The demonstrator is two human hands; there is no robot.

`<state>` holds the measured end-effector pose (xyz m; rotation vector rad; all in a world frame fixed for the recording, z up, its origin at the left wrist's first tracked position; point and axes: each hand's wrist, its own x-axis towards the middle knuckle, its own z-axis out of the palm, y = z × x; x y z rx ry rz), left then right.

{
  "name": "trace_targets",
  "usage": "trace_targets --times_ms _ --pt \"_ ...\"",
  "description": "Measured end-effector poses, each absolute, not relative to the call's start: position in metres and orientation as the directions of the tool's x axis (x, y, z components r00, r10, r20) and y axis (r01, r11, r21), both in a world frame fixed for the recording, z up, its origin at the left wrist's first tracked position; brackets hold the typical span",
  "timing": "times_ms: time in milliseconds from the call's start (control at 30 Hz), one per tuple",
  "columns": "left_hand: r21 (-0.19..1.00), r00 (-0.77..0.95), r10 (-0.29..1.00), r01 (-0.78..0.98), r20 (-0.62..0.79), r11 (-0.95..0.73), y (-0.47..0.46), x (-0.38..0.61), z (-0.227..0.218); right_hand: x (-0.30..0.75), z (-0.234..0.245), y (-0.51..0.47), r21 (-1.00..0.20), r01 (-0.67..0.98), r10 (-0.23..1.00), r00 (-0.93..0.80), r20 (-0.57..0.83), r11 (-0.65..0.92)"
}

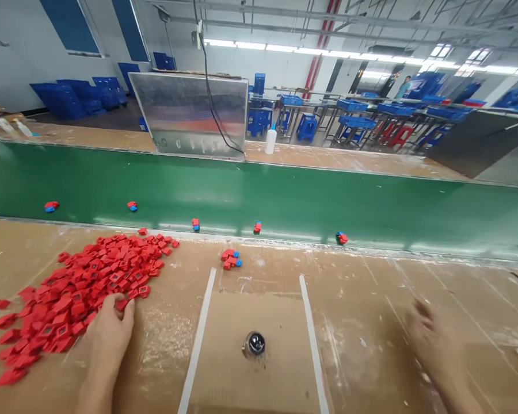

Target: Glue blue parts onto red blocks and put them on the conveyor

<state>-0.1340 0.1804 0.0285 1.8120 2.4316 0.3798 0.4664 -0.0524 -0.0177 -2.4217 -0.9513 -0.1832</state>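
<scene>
My left hand (111, 328) is at the near right edge of a heap of small red plastic pieces (90, 276). Its thumb and fingers close on one red piece (121, 303). Far to the right, my right hand (427, 330) is over the brown tabletop, its fingers curled and smeared by motion; whether it holds anything is hidden. Between the hands, a small round glass jar with a black top (256, 344) stands on a cardboard patch (228, 379). Beyond it lies a small cluster of red pieces with blue parts (230, 260).
Two white tape strips (201, 339) flank the cardboard. Behind the table runs a green conveyor belt (276, 195) carrying several spaced red-and-blue pieces (258, 227). On the far ledge are a metal panel (194, 115) with a hanging cable and a white bottle (270, 141).
</scene>
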Motion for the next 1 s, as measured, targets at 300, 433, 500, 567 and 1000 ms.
trace_targets --times_ms 300,433,500,567,1000 --pt "0.288 -0.298 0.954 0.916 0.027 0.278 0.159 -0.140 0.019 0.477 -0.051 0.214 -0.464 0.730 0.720 0.650 0.245 -0.502" --pt "0.293 -0.345 0.938 0.897 -0.001 0.331 0.156 -0.140 0.018 0.400 -0.060 0.262 -0.430 0.859 0.855 0.425 0.296 -0.279" --pt "0.306 -0.354 0.935 0.890 0.002 0.337 0.155 -0.139 0.017 0.360 -0.060 0.278 -0.397 0.902 0.898 0.307 0.316 -0.169" --pt "0.321 -0.345 0.939 0.891 0.020 0.320 0.152 -0.139 0.016 0.330 -0.056 0.287 -0.367 0.925 0.920 0.226 0.320 -0.099" --pt "0.673 -0.117 0.977 0.739 0.178 -0.034 0.135 -0.140 0.006 0.317 0.008 0.150 -0.361 0.906 0.975 -0.193 0.108 0.219"
